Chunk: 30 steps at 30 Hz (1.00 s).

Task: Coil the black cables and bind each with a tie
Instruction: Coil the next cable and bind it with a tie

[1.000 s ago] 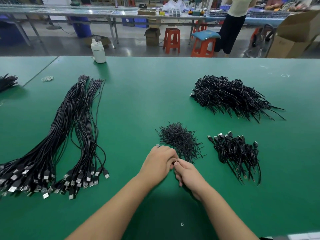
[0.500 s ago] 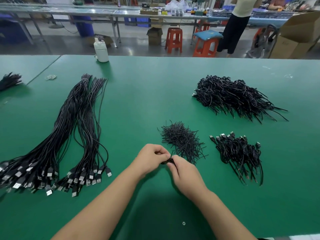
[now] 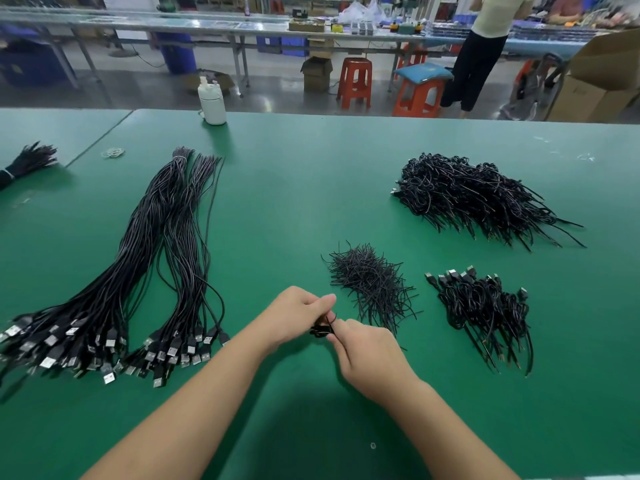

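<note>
A small coiled black cable (image 3: 320, 330) sits between my two hands, low over the green table (image 3: 298, 188). My left hand (image 3: 294, 315) grips the coil with curled fingers. My right hand (image 3: 363, 351) pinches a thin black tie at the coil. A loose heap of black ties (image 3: 372, 284) lies just beyond my right hand. Two long bundles of straight USB cables (image 3: 138, 265) stretch along the left. A small pile of bound coils (image 3: 485, 306) lies to the right, and a bigger pile of coils (image 3: 478, 197) lies behind it.
A white bottle (image 3: 212, 102) stands at the table's far edge. A rubber band (image 3: 113, 153) and another dark cable bundle (image 3: 26, 164) lie at the far left. Beyond the table are orange stools (image 3: 355, 81), cardboard boxes (image 3: 599, 81) and a standing person (image 3: 481, 53).
My hands have lifted slightly and drawn a little apart, so the coiled cable and tie now show between them. The piles on the table have not moved.
</note>
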Each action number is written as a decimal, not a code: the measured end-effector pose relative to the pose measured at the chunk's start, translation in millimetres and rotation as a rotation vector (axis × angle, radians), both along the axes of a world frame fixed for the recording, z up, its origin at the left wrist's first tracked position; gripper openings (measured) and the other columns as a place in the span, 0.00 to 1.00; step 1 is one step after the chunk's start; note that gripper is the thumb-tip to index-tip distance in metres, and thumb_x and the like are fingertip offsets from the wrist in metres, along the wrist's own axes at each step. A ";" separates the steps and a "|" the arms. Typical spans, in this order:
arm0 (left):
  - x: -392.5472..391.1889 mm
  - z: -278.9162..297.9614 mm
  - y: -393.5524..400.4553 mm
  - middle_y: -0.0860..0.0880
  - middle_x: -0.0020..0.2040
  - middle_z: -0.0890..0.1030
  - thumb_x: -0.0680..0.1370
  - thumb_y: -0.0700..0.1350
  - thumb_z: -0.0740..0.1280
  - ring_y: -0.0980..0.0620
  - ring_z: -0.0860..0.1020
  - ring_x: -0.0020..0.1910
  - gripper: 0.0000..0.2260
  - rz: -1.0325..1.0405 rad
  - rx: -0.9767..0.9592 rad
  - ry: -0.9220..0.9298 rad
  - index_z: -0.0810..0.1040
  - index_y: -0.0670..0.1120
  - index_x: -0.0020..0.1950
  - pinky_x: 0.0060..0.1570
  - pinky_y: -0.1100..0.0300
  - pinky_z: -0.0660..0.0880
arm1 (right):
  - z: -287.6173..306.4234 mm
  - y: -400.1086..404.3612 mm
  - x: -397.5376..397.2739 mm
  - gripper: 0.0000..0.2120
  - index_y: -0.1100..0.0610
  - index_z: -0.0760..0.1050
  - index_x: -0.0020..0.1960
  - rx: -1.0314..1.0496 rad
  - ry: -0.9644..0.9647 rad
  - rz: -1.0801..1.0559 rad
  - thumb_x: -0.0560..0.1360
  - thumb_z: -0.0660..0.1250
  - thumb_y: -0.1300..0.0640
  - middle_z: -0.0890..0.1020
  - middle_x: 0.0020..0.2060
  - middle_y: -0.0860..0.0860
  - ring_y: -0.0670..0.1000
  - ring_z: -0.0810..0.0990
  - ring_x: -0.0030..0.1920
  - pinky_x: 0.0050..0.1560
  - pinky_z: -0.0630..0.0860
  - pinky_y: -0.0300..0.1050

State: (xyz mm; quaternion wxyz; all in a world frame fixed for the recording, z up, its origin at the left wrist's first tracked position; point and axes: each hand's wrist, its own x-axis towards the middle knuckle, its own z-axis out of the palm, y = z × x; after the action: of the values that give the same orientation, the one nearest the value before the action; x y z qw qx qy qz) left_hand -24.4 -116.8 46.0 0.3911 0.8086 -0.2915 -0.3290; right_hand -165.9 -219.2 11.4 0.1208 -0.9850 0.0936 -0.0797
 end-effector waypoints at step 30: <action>4.1 3.4 7.0 0.49 0.33 0.84 0.80 0.37 0.66 0.58 0.80 0.30 0.07 -0.024 -0.071 0.252 0.78 0.43 0.42 0.29 0.67 0.69 | -4.2 -17.4 5.9 0.14 0.55 0.81 0.59 -0.305 -0.539 0.073 0.74 0.70 0.59 0.81 0.60 0.52 0.58 0.78 0.59 0.68 0.69 0.58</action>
State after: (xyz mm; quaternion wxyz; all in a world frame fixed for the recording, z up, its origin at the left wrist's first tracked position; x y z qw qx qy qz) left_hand -20.3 -109.8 49.4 0.4490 0.7429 -0.2613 -0.4221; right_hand -160.0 -236.6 7.1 -0.0052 -0.9379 0.0096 -0.3469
